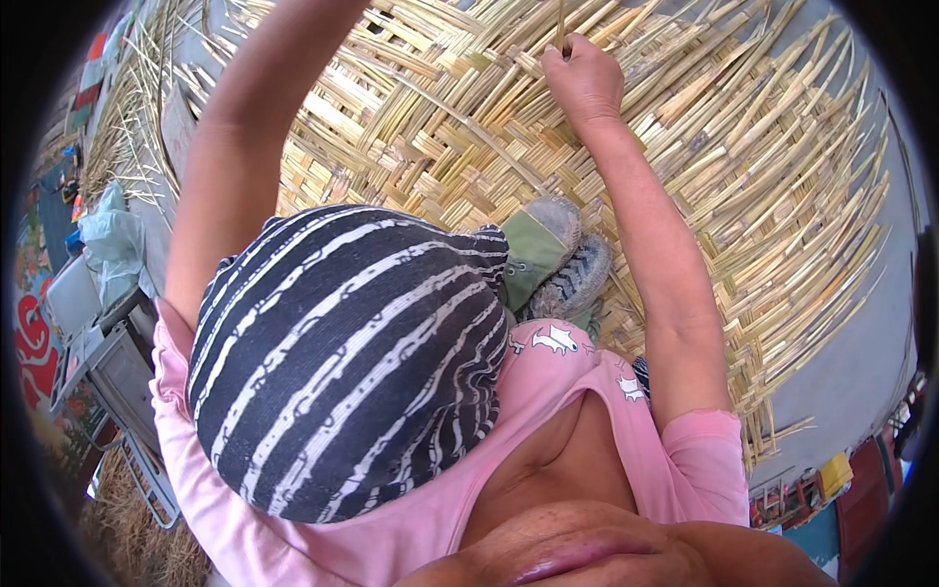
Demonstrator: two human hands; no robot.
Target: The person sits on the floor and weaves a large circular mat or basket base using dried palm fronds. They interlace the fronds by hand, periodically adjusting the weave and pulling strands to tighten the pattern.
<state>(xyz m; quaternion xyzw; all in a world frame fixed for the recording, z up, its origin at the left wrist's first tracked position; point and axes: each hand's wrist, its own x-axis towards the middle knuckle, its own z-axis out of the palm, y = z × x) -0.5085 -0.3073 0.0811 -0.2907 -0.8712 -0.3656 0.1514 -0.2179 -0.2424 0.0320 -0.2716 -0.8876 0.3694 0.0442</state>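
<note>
We see the mat (440,186) spread on the grey floor (831,367) in front of the person, filling the upper middle and right of the view, its weave slanting and its loose ends (846,220) fanning out along the right side. The right hand (585,83) is over the far part of the mat, its fingers curled together and clamped on a thin strip (561,23) that rises toward the top edge. The left arm (240,142) reaches forward and passes out at the top, so we do not see the left hand and cannot tell how its fingers stand. Below the right hand we find a green shoe (533,249) and, just beside it, a grey treaded sole (579,279), both at the mat's near part. Striped cloth (342,352), dark with pale bands, covers a rounded bulk at the person's left, against the pink shirt (704,440). Farther left we see loose reeds (122,147), a pale plastic bag (110,240), a grey frame (117,372) and, lower down, a heap of straw (156,523).
</note>
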